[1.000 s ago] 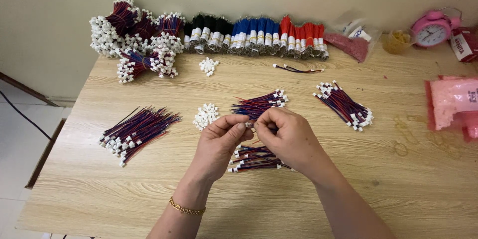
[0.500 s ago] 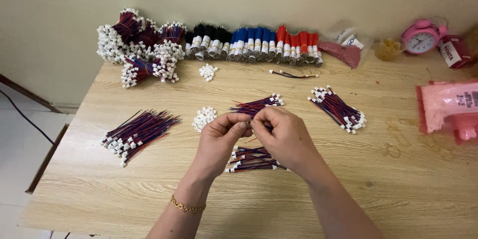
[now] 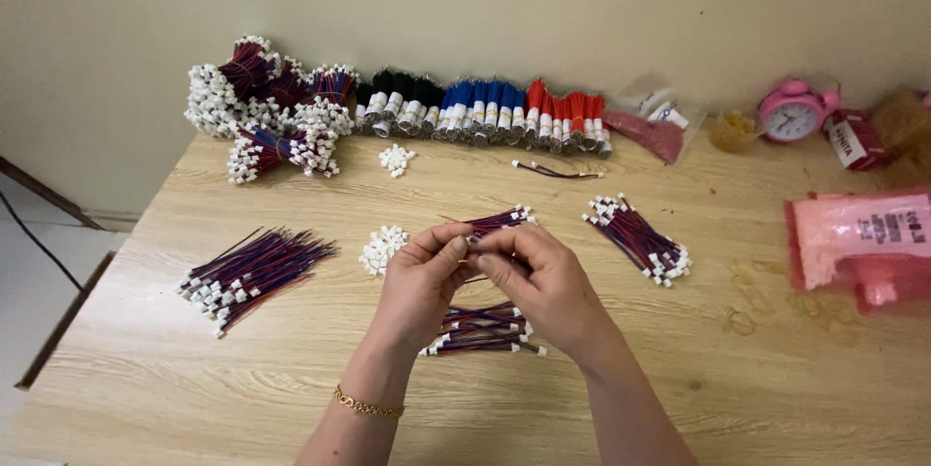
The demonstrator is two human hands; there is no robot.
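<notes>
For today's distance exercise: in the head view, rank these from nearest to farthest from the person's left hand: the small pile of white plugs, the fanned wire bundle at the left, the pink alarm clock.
1. Pile of white plugs, just left of the left hand.
2. Fanned wire bundle, farther left.
3. Pink alarm clock, far right, by the wall.

Worktop (image 3: 679, 369): pale wood-grain laminate, matt, smooth. Wire bundles (image 3: 254, 272), left of centre: red and blue plastic insulation, slight sheen, white plastic connectors. Pink bags (image 3: 863, 238), right edge: glossy plastic film. Alarm clock (image 3: 793, 112), upper right: shiny pink casing. Wall (image 3: 485, 10): matt paint.
</notes>
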